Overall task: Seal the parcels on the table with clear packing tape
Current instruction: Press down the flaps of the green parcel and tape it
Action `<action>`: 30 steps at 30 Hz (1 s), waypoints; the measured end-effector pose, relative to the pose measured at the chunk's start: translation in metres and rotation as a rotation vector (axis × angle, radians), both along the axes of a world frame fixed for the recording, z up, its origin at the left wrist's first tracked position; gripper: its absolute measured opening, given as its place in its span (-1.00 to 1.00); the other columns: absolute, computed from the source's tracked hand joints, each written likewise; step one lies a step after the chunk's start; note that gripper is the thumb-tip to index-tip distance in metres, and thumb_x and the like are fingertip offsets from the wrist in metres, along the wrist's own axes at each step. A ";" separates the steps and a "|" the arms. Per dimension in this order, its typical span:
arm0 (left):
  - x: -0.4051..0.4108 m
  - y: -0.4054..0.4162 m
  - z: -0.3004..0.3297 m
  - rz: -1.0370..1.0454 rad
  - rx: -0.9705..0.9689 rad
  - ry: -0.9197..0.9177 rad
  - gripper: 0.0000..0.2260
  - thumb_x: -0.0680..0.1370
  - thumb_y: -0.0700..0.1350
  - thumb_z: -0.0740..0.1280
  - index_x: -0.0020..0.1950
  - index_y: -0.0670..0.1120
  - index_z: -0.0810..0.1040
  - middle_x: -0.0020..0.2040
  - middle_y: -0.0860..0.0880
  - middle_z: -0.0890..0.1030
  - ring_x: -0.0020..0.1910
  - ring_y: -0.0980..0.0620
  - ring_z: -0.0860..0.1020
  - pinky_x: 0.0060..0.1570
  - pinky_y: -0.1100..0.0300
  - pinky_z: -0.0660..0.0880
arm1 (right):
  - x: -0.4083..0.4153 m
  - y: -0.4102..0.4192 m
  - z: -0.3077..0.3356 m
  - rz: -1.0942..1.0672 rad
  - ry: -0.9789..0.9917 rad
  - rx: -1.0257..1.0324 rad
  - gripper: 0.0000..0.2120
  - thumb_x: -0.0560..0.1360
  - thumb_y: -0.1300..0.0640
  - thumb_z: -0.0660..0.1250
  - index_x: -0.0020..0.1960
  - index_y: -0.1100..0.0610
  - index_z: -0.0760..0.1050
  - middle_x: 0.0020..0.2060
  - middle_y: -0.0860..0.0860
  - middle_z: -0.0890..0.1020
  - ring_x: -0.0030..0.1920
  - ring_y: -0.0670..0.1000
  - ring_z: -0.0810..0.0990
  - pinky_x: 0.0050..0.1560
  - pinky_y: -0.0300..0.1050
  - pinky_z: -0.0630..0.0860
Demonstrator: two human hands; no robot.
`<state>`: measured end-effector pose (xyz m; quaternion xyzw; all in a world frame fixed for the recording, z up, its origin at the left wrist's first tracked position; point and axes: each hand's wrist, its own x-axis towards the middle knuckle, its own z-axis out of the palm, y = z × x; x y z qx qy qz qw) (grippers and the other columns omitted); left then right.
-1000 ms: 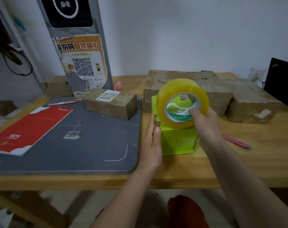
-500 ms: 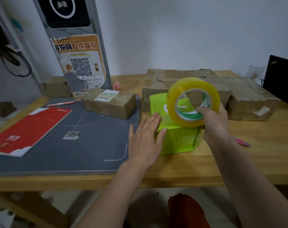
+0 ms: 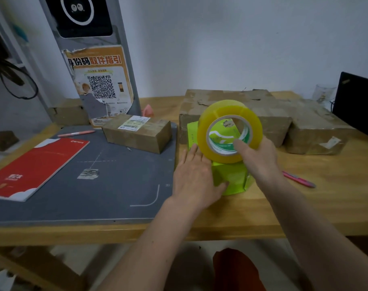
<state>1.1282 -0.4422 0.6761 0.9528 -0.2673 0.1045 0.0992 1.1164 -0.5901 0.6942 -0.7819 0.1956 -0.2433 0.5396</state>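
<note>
**Desk:** What risk is seen here?

**Photographer:** The small bright-green cardboard box [image 3: 229, 179], on the wooden tabletop [image 3: 304, 211], could be dragged as tape is pulled, since it is only pressed by the left hand [image 3: 196, 175], fingers [image 3: 189, 153] straight.

**Desk:** And the other?

**Photographer:** The large yellowish roll of clear packing tape [image 3: 229, 131] is gripped by the right hand [image 3: 257, 158], thumb hooked in its core, above the box.

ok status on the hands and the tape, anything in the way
Left hand flat on green box. Right hand grips tape roll above box. Nothing blocking; pink pen beside.
</note>
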 end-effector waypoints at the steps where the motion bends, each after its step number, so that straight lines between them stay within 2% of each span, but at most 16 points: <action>1: 0.001 0.001 -0.001 0.000 0.004 0.000 -0.21 0.54 0.31 0.25 0.60 -0.13 0.13 0.62 -0.07 0.13 0.61 -0.02 -0.04 0.58 0.03 -0.16 | -0.001 -0.004 0.004 0.015 -0.004 -0.066 -0.60 0.42 -0.09 0.37 0.16 0.11 0.55 0.09 0.09 0.61 0.16 0.14 0.55 0.14 0.02 0.48; 3: 0.002 0.001 -0.001 0.011 0.027 -0.006 -0.22 0.57 0.29 0.22 0.61 -0.14 0.08 0.63 -0.08 0.08 0.61 -0.01 -0.06 0.57 0.04 -0.20 | -0.003 -0.016 0.010 0.023 0.009 -0.144 -0.45 0.44 -0.15 0.29 0.29 0.19 0.48 0.19 0.14 0.58 0.24 0.16 0.51 0.21 0.05 0.45; 4: 0.002 0.002 -0.001 0.016 0.038 -0.009 -0.21 0.57 0.29 0.21 0.62 -0.15 0.03 0.64 -0.08 0.03 0.61 -0.01 -0.07 0.57 0.04 -0.21 | -0.005 -0.023 0.013 0.006 0.004 -0.128 -0.47 0.44 -0.13 0.29 0.29 0.18 0.48 0.19 0.14 0.58 0.24 0.17 0.52 0.25 0.11 0.45; 5: 0.002 0.002 -0.001 0.018 0.041 -0.009 -0.19 0.58 0.28 0.20 0.63 -0.15 -0.02 0.64 -0.08 -0.01 0.61 0.00 -0.09 0.57 0.04 -0.23 | -0.008 -0.031 0.015 -0.016 -0.038 -0.035 -0.58 0.47 -0.06 0.31 0.23 0.15 0.51 0.15 0.14 0.60 0.19 0.17 0.55 0.24 0.17 0.48; 7: 0.001 0.002 -0.001 0.017 0.042 -0.007 -0.17 0.58 0.28 0.19 0.63 -0.15 -0.10 0.64 -0.07 -0.06 0.61 0.02 -0.11 0.56 0.04 -0.26 | -0.012 -0.049 0.014 -0.048 -0.123 0.304 -0.82 0.52 0.13 0.34 0.12 0.08 0.55 0.08 0.14 0.63 0.10 0.19 0.61 0.15 0.28 0.53; 8: 0.002 0.001 -0.001 0.017 0.047 -0.004 -0.17 0.58 0.28 0.19 0.63 -0.16 -0.11 0.64 -0.07 -0.08 0.61 0.03 -0.12 0.56 0.04 -0.26 | -0.015 -0.055 0.013 -0.054 -0.153 0.470 -0.81 0.54 0.21 0.33 0.14 0.09 0.54 0.08 0.16 0.63 0.10 0.20 0.62 0.08 0.28 0.56; 10: 0.002 -0.002 0.001 0.026 0.073 0.003 -0.15 0.58 0.29 0.18 0.62 -0.17 -0.12 0.64 -0.09 -0.08 0.61 0.02 -0.12 0.56 0.01 -0.26 | -0.017 -0.059 0.007 -0.043 -0.204 0.618 -0.69 0.55 0.26 0.32 0.28 0.16 0.49 0.13 0.19 0.62 0.10 0.20 0.63 -0.06 0.19 0.60; 12: 0.003 -0.006 0.004 0.035 0.127 0.004 -0.13 0.56 0.32 0.19 0.62 -0.17 -0.09 0.64 -0.13 -0.03 0.62 -0.02 -0.08 0.56 -0.02 -0.26 | -0.017 -0.057 0.002 -0.015 -0.227 0.667 -0.63 0.54 0.28 0.33 0.34 0.19 0.45 0.14 0.19 0.62 0.10 0.17 0.63 -0.11 0.12 0.61; 15: 0.008 -0.017 0.019 0.021 0.216 0.001 -0.14 0.50 0.37 0.24 0.60 -0.14 0.10 0.56 -0.19 0.21 0.57 -0.11 0.13 0.57 -0.05 -0.17 | -0.016 -0.055 -0.005 0.079 -0.202 0.753 -0.62 0.51 0.32 0.35 0.32 0.25 0.46 0.15 0.19 0.63 0.11 0.15 0.64 -0.01 0.09 0.60; 17: 0.019 -0.027 0.030 -0.046 0.176 0.046 -0.18 0.48 0.36 0.31 0.58 -0.06 0.16 0.56 -0.15 0.23 0.55 -0.10 0.17 0.56 -0.02 -0.09 | -0.015 -0.054 -0.008 0.090 -0.180 0.768 -0.61 0.50 0.32 0.36 0.32 0.27 0.46 0.15 0.20 0.64 0.12 0.15 0.64 0.02 0.10 0.60; 19: 0.028 -0.036 0.033 -0.143 0.114 0.106 -0.13 0.47 0.32 0.37 0.62 -0.01 0.06 0.62 -0.06 0.09 0.59 -0.04 0.06 0.55 0.03 -0.05 | -0.014 -0.057 -0.008 0.049 -0.183 0.761 -0.60 0.51 0.30 0.36 0.34 0.27 0.43 0.14 0.20 0.63 0.11 0.16 0.64 -0.01 0.12 0.61; 21: 0.033 -0.040 0.029 -0.179 0.087 0.128 -0.10 0.48 0.29 0.38 0.63 0.01 -0.02 0.64 0.01 0.04 0.61 0.02 -0.01 0.53 0.08 0.01 | -0.015 -0.061 -0.005 0.005 -0.186 0.736 -0.62 0.52 0.27 0.37 0.32 0.25 0.44 0.13 0.19 0.63 0.08 0.17 0.65 -0.04 0.16 0.61; 25: 0.037 -0.035 0.020 -0.126 0.040 0.139 -0.11 0.51 0.27 0.35 0.64 0.02 -0.10 0.63 0.04 0.06 0.60 0.04 0.03 0.49 0.07 0.12 | -0.013 -0.064 0.003 0.019 -0.163 0.608 -0.92 0.53 0.22 0.37 0.00 0.08 0.57 0.01 0.11 0.66 0.06 0.15 0.63 0.00 0.20 0.60; 27: 0.037 -0.032 0.019 -0.117 0.040 0.137 -0.10 0.51 0.28 0.34 0.64 0.03 -0.13 0.63 0.04 0.08 0.59 0.01 0.09 0.46 0.07 0.17 | -0.012 -0.067 0.008 0.001 -0.176 0.588 -0.92 0.51 0.19 0.41 0.00 0.08 0.56 0.03 0.13 0.64 0.08 0.17 0.62 0.03 0.22 0.59; 28: 0.037 -0.031 0.020 -0.113 0.037 0.140 -0.09 0.51 0.29 0.34 0.64 0.03 -0.14 0.63 0.05 0.09 0.58 0.01 0.11 0.44 0.07 0.19 | -0.012 -0.072 0.009 -0.041 -0.195 0.601 -0.90 0.50 0.20 0.41 -0.01 0.10 0.53 0.00 0.12 0.63 0.05 0.15 0.62 -0.01 0.17 0.60; 30: 0.036 -0.032 0.020 -0.102 0.033 0.149 -0.09 0.51 0.29 0.34 0.64 0.03 -0.15 0.62 0.06 0.10 0.57 0.00 0.14 0.41 0.06 0.21 | -0.014 -0.086 0.010 -0.115 -0.236 0.584 -0.88 0.53 0.26 0.36 -0.12 0.08 0.47 -0.14 0.05 0.58 -0.12 0.03 0.62 -0.20 -0.05 0.60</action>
